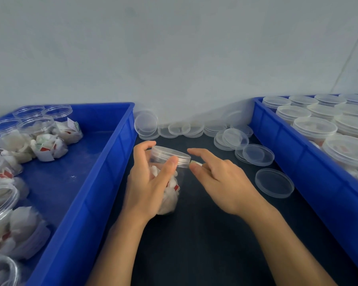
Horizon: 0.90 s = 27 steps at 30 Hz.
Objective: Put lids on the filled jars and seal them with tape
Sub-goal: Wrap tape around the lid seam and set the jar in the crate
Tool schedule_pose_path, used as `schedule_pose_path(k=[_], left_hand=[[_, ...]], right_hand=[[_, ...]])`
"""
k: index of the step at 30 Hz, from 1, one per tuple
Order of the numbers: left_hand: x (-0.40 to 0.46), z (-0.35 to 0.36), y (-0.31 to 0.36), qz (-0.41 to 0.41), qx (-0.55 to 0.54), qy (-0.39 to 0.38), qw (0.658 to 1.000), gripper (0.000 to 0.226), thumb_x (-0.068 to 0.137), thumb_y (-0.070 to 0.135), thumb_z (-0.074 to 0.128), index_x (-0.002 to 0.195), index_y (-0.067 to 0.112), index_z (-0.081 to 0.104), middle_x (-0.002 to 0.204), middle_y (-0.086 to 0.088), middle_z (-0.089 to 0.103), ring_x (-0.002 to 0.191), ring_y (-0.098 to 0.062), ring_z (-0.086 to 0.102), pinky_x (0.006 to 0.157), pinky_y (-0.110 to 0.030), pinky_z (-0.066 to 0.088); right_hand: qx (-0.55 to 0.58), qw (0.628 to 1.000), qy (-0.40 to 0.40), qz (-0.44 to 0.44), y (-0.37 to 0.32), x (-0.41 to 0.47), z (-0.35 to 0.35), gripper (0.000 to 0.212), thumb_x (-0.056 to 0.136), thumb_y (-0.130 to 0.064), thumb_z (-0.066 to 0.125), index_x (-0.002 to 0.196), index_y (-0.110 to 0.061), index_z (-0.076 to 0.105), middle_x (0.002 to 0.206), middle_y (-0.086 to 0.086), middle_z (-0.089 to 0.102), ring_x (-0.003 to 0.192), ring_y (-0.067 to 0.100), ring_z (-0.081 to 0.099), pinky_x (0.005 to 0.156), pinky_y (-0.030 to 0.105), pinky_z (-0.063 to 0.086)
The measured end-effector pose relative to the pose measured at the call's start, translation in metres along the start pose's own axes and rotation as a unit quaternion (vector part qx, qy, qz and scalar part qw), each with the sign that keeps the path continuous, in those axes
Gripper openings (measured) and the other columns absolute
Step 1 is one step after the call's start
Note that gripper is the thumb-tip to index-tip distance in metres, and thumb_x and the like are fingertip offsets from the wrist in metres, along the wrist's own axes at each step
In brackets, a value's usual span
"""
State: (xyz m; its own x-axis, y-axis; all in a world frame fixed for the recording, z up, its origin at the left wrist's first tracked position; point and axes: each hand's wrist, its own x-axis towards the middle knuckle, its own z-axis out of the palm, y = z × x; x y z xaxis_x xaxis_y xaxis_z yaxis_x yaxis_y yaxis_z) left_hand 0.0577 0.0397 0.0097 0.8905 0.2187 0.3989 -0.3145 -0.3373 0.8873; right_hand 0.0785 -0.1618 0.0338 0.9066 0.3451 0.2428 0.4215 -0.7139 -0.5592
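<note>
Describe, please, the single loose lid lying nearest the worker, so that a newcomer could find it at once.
Start at the dark table between the two blue bins, then look along the right bin. The lid lies flat just beside that bin's near wall, right of the right hand. Unlike the other loose lids, heaped and overlapping farther back, it lies alone, touching none.

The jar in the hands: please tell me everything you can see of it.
The jar is clear plastic, filled with white wrapped packets bearing red marks. A clear lid already sits on top. It is tilted, top leaning away, over the dark table between two blue crates. The left hand grips its side. The right hand pinches something small and pale at the lid's edge, perhaps tape.
</note>
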Motion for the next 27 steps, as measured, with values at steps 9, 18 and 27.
schedule_pose_path(k=[9,18,27], left_hand=[[0.000,-0.001,-0.003,-0.046,-0.121,-0.041,0.991,0.058,0.082,0.067,0.068,0.131,0.041,0.052,0.118,0.018,0.071,0.110,-0.012,0.074,0.084,-0.025,0.060],[-0.006,0.002,0.006,-0.002,0.108,0.045,0.993,0.066,0.079,0.083,0.056,0.131,0.045,0.044,0.114,0.027,0.063,0.106,0.015,0.059,0.080,-0.017,0.050],[-0.008,0.010,0.007,-0.026,0.120,0.022,0.992,0.068,0.082,0.086,0.046,0.138,0.049,0.038,0.113,0.032,0.064,0.102,0.004,0.064,0.080,-0.030,0.052]], right_hand=[[0.015,1.000,0.005,0.005,-0.004,-0.001,0.003,0.036,0.105,-0.058,0.034,0.140,-0.062,0.042,0.079,-0.027,0.063,0.079,0.002,0.060,0.070,0.026,0.041],[0.025,0.999,0.032,0.022,-0.013,-0.003,0.005,0.042,0.103,-0.058,0.036,0.143,-0.055,0.049,0.071,-0.024,0.064,0.078,0.004,0.061,0.075,0.031,0.046],[0.038,0.999,-0.005,0.025,-0.007,-0.003,0.003,0.039,0.109,-0.045,0.036,0.147,-0.052,0.045,0.067,-0.021,0.061,0.074,0.007,0.058,0.072,0.033,0.042]])
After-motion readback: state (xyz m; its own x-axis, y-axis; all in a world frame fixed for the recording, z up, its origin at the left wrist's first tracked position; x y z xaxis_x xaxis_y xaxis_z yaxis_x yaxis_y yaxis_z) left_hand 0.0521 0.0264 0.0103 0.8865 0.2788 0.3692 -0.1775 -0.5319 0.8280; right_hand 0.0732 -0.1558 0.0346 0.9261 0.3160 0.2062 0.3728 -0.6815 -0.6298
